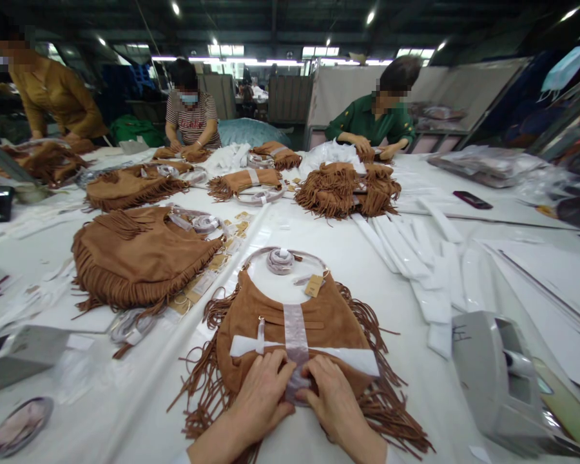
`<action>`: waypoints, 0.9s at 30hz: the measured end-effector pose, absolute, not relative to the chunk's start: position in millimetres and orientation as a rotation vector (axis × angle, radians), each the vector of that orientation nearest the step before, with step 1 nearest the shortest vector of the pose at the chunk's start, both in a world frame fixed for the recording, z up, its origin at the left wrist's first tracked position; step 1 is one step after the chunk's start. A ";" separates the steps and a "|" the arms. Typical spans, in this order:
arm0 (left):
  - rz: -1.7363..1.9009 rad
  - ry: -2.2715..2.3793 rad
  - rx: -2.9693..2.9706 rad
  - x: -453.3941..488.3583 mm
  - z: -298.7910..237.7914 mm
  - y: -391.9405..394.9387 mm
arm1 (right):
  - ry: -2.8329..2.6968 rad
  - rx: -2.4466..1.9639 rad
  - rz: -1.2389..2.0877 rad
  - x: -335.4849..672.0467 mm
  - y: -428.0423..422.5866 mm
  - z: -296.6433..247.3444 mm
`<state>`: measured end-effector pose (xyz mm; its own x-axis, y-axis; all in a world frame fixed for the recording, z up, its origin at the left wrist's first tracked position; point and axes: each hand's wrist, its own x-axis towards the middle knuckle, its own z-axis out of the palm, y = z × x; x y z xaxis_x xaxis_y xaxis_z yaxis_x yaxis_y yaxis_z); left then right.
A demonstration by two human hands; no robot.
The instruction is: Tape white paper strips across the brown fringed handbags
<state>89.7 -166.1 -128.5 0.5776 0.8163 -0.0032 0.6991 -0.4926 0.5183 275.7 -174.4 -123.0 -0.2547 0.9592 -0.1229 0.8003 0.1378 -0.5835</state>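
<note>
A brown suede fringed bag (319, 319) lies flat on the white table (406, 303) right in front of me. A white paper band (348, 357) crosses it, and a clear tape strip (294, 332) runs down its middle. My left hand (263, 393) and my right hand (336, 403) rest side by side on the bag's near edge. Their fingertips press the lower end of the tape strip between them. The bag's wrapped strap (280, 260) and a paper tag (314, 285) lie beyond it.
A grey tape dispenser (497, 380) stands at my right, white paper strips (415, 251) beyond it. A stack of fringed bags (135, 258) lies to the left and another pile (345, 187) farther back. Three people work at the far side. A dark phone (472, 200) lies at the right.
</note>
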 end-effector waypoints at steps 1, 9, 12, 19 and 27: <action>0.354 1.208 2.330 90.3 -127.4 -165.7 | -2.129 -1.717 0.806 276.1 -174.1 -124.2; 0.520 1.312 2.353 99.5 -137.5 -165.8 | -2.145 -1.759 0.762 276.2 -169.5 -126.8; 0.559 1.186 2.533 96.1 -145.7 -161.8 | -2.147 -1.758 0.760 277.2 -172.0 -126.1; 0.577 0.959 2.723 83.0 -158.5 -154.4 | -2.046 -1.443 0.836 288.8 -151.7 -104.5; 0.625 0.977 2.778 82.4 -165.8 -158.2 | -1.931 -1.469 0.546 286.7 -63.6 -105.6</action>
